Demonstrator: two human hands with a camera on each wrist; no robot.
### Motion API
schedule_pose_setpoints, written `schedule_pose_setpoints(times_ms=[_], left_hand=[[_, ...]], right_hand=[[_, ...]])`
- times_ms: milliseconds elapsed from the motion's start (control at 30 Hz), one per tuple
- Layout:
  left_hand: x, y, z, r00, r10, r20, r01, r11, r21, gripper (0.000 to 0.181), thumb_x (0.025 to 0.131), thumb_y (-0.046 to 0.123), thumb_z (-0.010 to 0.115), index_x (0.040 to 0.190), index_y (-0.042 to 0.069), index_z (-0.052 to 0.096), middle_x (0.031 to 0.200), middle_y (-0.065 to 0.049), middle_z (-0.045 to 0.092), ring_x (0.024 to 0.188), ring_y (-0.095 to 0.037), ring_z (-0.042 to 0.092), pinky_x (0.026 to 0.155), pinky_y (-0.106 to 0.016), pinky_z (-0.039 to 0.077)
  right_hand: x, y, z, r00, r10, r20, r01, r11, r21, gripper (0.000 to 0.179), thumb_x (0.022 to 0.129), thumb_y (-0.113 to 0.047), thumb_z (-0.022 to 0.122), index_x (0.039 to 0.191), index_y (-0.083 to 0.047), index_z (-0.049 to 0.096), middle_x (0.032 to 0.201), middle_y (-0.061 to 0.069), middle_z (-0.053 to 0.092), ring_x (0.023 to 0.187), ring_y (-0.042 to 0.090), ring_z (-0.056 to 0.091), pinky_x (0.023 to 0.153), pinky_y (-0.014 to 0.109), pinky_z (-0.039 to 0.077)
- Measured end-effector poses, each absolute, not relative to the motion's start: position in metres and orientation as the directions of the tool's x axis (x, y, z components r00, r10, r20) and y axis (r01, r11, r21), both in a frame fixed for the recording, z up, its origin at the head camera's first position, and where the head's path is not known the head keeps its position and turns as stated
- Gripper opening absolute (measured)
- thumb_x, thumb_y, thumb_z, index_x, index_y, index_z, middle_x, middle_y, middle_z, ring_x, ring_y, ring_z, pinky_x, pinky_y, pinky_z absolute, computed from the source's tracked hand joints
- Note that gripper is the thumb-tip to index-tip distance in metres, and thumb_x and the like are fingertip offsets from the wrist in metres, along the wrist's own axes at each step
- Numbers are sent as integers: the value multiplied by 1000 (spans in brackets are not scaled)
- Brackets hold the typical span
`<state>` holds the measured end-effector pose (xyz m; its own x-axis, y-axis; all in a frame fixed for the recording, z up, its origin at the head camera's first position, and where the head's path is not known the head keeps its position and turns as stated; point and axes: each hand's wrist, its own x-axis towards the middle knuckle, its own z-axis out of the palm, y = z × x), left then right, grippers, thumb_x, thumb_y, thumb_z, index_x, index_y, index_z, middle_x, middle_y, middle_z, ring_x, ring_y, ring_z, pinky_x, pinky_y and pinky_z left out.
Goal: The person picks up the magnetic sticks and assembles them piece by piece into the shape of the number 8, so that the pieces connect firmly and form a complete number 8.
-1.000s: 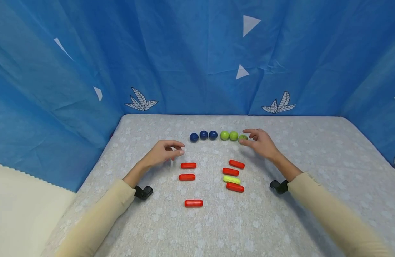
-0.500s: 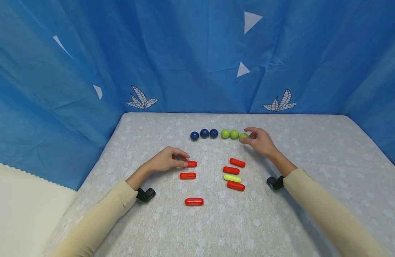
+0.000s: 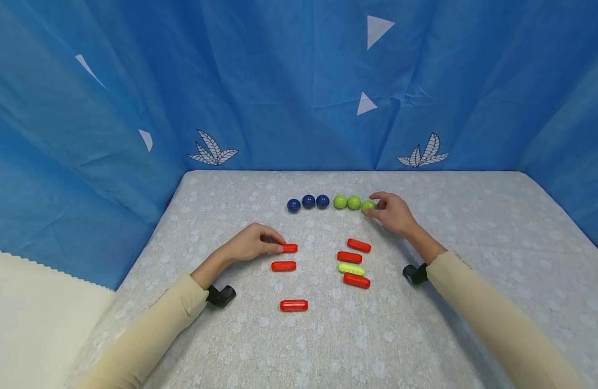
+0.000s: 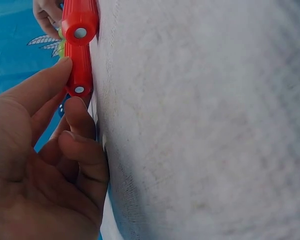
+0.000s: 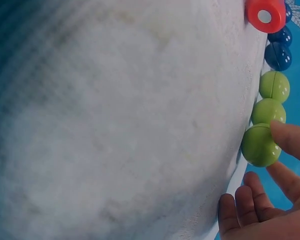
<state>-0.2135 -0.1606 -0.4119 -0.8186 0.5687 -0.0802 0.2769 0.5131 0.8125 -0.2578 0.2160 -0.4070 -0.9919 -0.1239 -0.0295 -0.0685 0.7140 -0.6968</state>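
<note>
- Moved since a second ago: mainly the left hand [image 3: 250,243], lower and further right, from beside the upper red rod [image 3: 290,248] onto its left end; hardly any shift in the right hand [image 3: 393,213].
- Left of centre in the head view, pinches that rod between thumb and index, fingers [image 4: 42,85] narrow; cannot tell how firmly.
- Right of upper centre, holds the rightmost green ball [image 3: 369,207] between thumb and index, gap narrow, remaining fingers apart from it.
- Both rod and ball apparently resting on the bench [image 3: 260,351], not lifted.
- Rod: probably light, stiff plastic, with lengthwise ribs for purchase; best taken across the middle. Pale discs at the ends possibly metal, so best left uncovered.
- Ball: probably hard, smooth and rather slippery, likely to roll; best taken on opposite sides at the widest part, without nudging the neighbouring green ball [image 3: 354,202].
- No brand or label readable on rods or balls; only a dark mark near the cuff of the right sleeve [image 3: 479,302], too small to read.
</note>
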Motion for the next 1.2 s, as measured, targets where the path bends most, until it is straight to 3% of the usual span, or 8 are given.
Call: schedule_pose_setpoints(times_ms=[300,533,733,967,1200], left_hand=[[-213,-159,-410,-828,552,-94,251,516,819,20,89,19,76,106,7,76,106,-3,70,87,-18,52,71,-32,43],[-214,-160,-411,-827,554,-92,253,514,820,20,89,18,76,105,7,76,105,-3,70,89,-18,55,73,-33,45],[-214,-162,-413,-827,556,-88,259,515,817,20,89,19,76,105,8,76,99,-2,69,80,-18,53,67,-31,44],[-212,-164,-415,-824,560,-91,249,501,829,20,89,19,76,105,6,76,93,-3,68,69,-18,53,61,-30,45],[-214,-161,-414,-825,559,-86,255,503,826,20,89,21,76,105,8,76,101,-2,70,84,-18,52,69,-32,43]], right_hand=[[-260,216,-406,-993,-109,-40,-54,739,-672,46,94,-19,68,131,5,55,110,21,55,98,34,48,80,41,45],[-259,217,-404,-994,-101,-45,-44,736,-676,47,97,-23,65,132,5,56,117,23,55,103,35,48,86,45,46],[-251,213,-400,-994,-100,33,-95,711,-697,43,96,-23,67,129,3,59,108,20,57,95,33,50,74,39,45],[-230,190,-395,-979,-171,111,-197,663,-722,39,92,-22,73,122,2,66,100,16,58,90,30,49,69,36,43],[-217,170,-393,-955,-277,105,-257,600,-758,35,89,-21,76,118,-2,70,97,12,59,89,28,51,73,39,44]])
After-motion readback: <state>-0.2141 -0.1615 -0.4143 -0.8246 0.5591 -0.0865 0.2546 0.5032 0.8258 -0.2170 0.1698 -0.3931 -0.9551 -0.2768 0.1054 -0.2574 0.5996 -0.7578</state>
